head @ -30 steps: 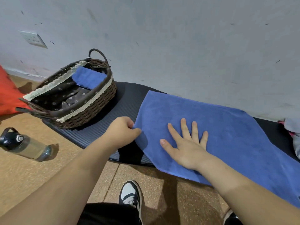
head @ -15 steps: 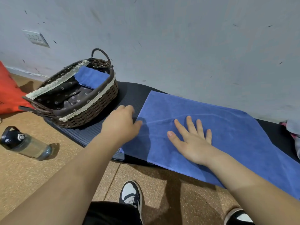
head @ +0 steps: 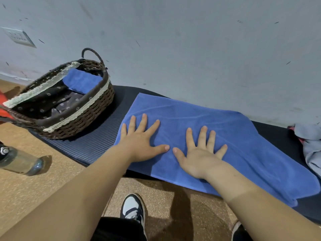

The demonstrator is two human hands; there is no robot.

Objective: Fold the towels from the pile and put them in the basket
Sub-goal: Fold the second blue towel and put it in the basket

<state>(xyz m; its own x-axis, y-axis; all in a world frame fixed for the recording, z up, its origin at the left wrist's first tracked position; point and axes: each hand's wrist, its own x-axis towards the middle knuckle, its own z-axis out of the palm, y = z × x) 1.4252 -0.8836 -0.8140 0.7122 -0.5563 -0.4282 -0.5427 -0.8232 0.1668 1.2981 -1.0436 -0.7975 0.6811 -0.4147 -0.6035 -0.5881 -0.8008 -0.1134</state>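
**Both hands flat on the blue towel, mid-mat**

- Towel (head: 243,145): blue terry, spread out flat lengthwise along the mat (head: 97,145) and covering most of its middle and right part. The far edge runs close to the wall (head: 191,40). The near edge sits at the mat's front edge and looks to run slightly past it in the middle. There are a few shallow creases along its length near the far edge, plus a slight hump on the right side. The left far corner is crisp and the right near corner is rounded. I can't tell how many layers it has.
- Left hand (head: 140,141): palm down, fingers spread wide, pressing on the towel's left end. It grips nothing.
- Right hand (head: 199,155): same pose, flat and splayed, just beside the left, with the thumb tips nearly touching.
- Basket (head: 83,122): dark wicker with a lace-trimmed liner, at the mat's left end, apart from the towel. One folded towel (head: 81,80), also blue, lies at its far end.
- Pile (head: 311,141): crumpled grey-blue cloth with a bit of pink, at the mat's right end, just past the towel.
- Off the mat on the floor (head: 26,185): a bottle (head: 19,160) lying on its side at left, and a shoe (head: 132,208) below the arms.
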